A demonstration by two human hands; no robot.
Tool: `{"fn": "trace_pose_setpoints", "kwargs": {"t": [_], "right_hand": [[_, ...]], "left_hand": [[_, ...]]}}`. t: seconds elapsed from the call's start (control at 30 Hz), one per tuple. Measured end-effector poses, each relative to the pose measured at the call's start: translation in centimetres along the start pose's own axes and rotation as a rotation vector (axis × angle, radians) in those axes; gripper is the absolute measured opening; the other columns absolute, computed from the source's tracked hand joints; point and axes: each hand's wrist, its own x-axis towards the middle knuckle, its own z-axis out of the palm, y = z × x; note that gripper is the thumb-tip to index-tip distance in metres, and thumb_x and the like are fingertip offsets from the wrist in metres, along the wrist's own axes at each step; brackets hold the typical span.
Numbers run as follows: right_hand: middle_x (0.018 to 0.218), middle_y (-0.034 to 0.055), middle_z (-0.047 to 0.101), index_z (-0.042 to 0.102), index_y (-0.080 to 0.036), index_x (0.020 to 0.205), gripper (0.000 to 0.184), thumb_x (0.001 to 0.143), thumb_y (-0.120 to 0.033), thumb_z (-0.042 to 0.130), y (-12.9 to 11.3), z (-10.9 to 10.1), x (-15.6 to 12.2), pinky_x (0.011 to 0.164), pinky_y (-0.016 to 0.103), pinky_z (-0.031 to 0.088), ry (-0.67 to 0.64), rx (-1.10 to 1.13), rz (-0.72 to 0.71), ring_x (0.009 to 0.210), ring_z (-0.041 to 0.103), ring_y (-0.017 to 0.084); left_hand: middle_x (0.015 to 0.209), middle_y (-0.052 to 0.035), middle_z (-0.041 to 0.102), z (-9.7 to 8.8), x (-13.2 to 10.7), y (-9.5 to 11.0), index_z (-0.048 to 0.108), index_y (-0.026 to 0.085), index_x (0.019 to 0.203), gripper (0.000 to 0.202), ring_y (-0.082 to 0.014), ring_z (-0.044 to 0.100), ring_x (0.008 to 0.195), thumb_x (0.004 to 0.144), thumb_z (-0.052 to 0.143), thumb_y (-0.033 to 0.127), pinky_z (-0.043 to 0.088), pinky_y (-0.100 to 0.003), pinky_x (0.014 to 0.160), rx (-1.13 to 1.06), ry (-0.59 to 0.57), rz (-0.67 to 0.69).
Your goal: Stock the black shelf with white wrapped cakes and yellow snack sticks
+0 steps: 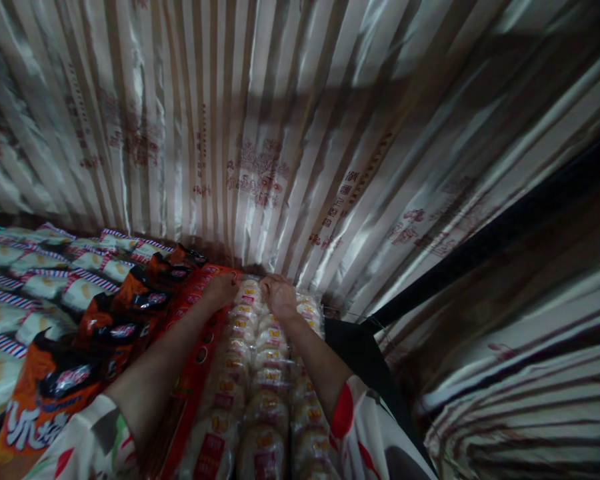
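Observation:
A long clear pack of wrapped round cakes (260, 373) lies in front of me, running away from the camera. My left hand (221, 289) rests with bent fingers on the pack's far left end. My right hand (278, 294) is closed on the pack's far end, fingers curled over its edge. Both forearms stretch along the pack, in white patterned sleeves.
Orange and black snack bags (105, 333) lie just left of the pack. White bags with red and blue striped edges (35, 283) fill the far left. A striped shiny curtain (280, 133) hangs right behind the goods. A dark bar (480, 247) slants across the right side.

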Motion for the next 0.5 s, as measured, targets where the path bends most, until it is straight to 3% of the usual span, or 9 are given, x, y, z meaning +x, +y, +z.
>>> {"fn": "trace_pose_setpoints", "kwargs": {"t": [0.3,0.4,0.5], "right_hand": [[0.092,0.0019,0.066,0.068,-0.026,0.085,0.022,0.088,-0.029,0.046,-0.3,0.2,-0.2,0.07,0.022,0.038,-0.012,0.073,0.132,0.084,0.059,0.014],[0.092,0.0019,0.066,0.068,-0.026,0.084,0.023,0.088,-0.028,0.046,-0.4,0.1,-0.2,0.067,0.023,0.038,-0.011,0.103,0.141,0.081,0.059,0.014],[0.089,0.0021,0.066,0.068,-0.026,0.083,0.022,0.087,-0.027,0.047,-0.4,0.2,-0.2,0.065,0.023,0.039,-0.009,0.117,0.139,0.079,0.06,0.014]], "left_hand": [[0.068,-0.0036,0.066,-0.6,-1.1,0.0,0.068,0.015,0.072,0.02,-0.0151,0.06,0.066,0.075,0.051,0.025,0.037,-0.021,0.053,-0.018,-0.128,0.07],[0.064,-0.0018,0.065,-0.6,-1.3,-0.1,0.068,0.015,0.07,0.016,-0.0141,0.059,0.064,0.073,0.055,0.024,0.039,-0.021,0.055,-0.066,-0.164,0.115],[0.068,-0.0012,0.067,-0.5,-1.4,-0.1,0.068,0.016,0.07,0.013,-0.0134,0.06,0.068,0.071,0.055,0.017,0.04,-0.02,0.058,-0.088,-0.126,0.137]]}}
